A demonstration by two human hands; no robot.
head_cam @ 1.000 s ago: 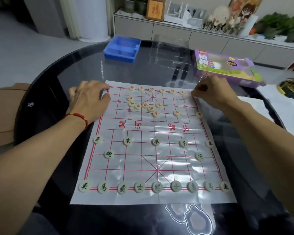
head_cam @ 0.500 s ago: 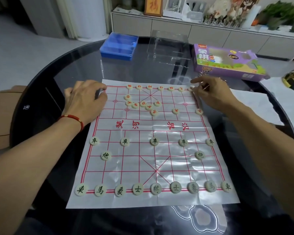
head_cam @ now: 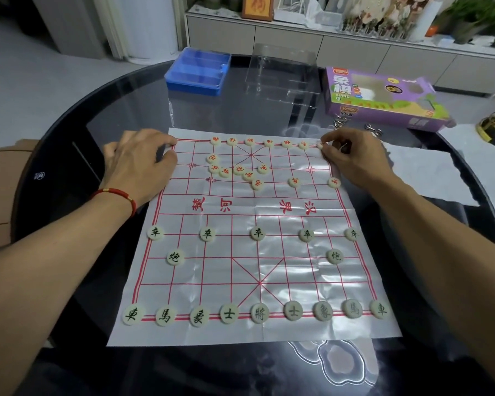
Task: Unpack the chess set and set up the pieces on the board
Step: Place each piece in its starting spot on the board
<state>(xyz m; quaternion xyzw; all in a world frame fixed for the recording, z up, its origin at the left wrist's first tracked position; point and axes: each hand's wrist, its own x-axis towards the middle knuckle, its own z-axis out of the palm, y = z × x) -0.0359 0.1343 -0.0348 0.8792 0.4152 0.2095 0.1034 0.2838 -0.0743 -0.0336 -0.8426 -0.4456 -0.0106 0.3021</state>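
Observation:
A white plastic board sheet (head_cam: 269,212) with a red grid lies on the dark round table. Black-lettered round pieces stand in order along its near rows, with a full back row (head_cam: 259,312). Red-lettered pieces line the far edge (head_cam: 266,142), and several more lie in a loose cluster (head_cam: 237,171) below it. My right hand (head_cam: 352,158) pinches a red piece (head_cam: 320,144) at the far right corner. My left hand (head_cam: 143,164) rests on the far left corner of the sheet, fingers curled; whether it holds anything is hidden.
Beyond the board stand a blue plastic tray (head_cam: 196,71), a clear plastic lid (head_cam: 283,72) and the purple chess box (head_cam: 380,97). White paper (head_cam: 429,172) lies right of the board. A brown seat (head_cam: 0,192) sits left of the table (head_cam: 69,132).
My right hand has shifted slightly right along the far edge and now sets a red piece at the corner. My left hand has stayed on the left corner.

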